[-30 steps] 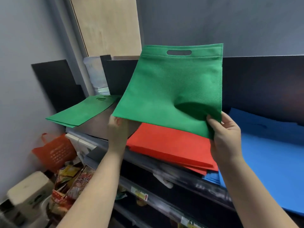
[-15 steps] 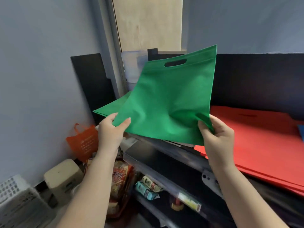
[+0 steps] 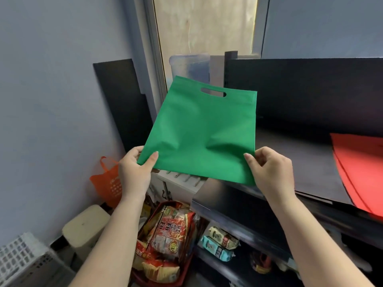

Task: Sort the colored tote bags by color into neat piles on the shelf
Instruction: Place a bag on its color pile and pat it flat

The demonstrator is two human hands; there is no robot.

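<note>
Green tote (image 3: 203, 137) held flat; red pile (image 3: 360, 168) on shelf (image 3: 306, 162).

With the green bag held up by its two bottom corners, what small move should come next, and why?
Probably lower the green tote bag flat onto the left end of the shelf. The left hand and right hand each pinch a bottom corner, the bag hangs unsupported above that end, and the red pile sits well to the right, so colors stay apart.

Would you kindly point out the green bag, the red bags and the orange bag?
green bag (image 3: 199, 137): head view, middle of its front panel.
red bags (image 3: 360, 166): head view, top sheet of the pile.
orange bag (image 3: 107, 187): head view, its printed side.
</note>
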